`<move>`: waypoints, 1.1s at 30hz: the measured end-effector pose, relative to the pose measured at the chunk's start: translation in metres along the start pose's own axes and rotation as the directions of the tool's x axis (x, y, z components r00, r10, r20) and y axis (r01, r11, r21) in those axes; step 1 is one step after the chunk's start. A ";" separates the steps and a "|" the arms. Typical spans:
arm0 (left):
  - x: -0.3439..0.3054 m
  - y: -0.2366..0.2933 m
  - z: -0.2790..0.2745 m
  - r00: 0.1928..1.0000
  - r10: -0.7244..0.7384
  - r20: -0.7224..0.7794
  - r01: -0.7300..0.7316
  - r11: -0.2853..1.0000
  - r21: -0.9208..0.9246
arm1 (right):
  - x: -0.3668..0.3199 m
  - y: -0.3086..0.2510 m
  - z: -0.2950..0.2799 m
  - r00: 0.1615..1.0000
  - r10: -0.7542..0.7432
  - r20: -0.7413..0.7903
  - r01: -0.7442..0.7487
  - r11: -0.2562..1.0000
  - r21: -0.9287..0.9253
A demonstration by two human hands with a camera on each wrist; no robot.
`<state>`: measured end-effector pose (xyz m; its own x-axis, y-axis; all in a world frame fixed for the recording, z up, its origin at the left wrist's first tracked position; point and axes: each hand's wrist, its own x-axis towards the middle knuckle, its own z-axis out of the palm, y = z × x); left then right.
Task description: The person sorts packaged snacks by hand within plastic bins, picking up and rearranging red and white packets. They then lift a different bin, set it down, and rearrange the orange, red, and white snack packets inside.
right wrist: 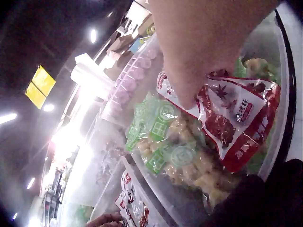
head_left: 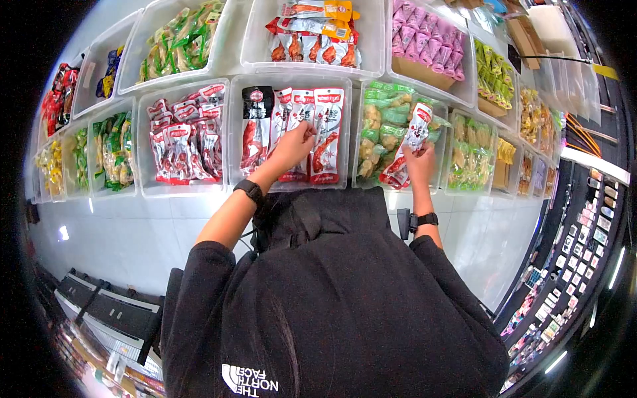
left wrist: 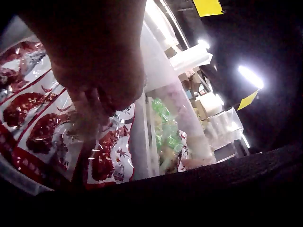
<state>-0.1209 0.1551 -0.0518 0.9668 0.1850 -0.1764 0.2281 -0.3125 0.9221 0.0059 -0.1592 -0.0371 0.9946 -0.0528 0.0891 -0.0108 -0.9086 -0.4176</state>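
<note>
The right hand (head_left: 420, 164) grips a red packet (head_left: 408, 147) over the green packets (head_left: 388, 113), its long axis pointing away from the person. Its matching kind lies one bin leftward, in the middle bin (head_left: 292, 78), where the nearer left hand (head_left: 294, 147) pinches a white-and-red packet (head_left: 302, 106).

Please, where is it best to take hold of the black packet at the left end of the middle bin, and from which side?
Probably pinch the black packet at its flat far end, coming from above. It lies flat, the bin wall is close on its left and a red-and-white packet lies close on its right, so the long edges give little room.
</note>
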 end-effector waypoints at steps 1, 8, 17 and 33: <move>0.000 0.001 0.000 1.000 -0.002 0.008 0.002 1.000 -0.024 | 0.001 0.000 0.003 1.000 -0.004 0.002 0.004 1.000 0.004; -0.004 0.020 -0.006 0.996 -0.092 -0.012 0.090 0.988 -0.126 | 0.001 -0.002 0.002 0.990 0.133 -0.052 -0.125 0.984 0.129; -0.017 -0.005 -0.005 0.984 -0.172 0.044 0.178 0.964 -0.198 | -0.033 -0.058 -0.028 0.969 0.001 0.246 -0.176 0.701 0.691; -0.010 -0.023 -0.012 0.975 -0.159 -0.155 0.111 0.955 -0.276 | -0.071 -0.200 0.072 0.665 -0.221 0.713 -0.206 0.864 0.460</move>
<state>-0.1373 0.1717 -0.0675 0.8887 0.3740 -0.2651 0.2936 -0.0201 0.9557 -0.0547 0.0561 -0.0254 0.7372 0.4617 -0.4933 -0.1665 -0.5834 -0.7949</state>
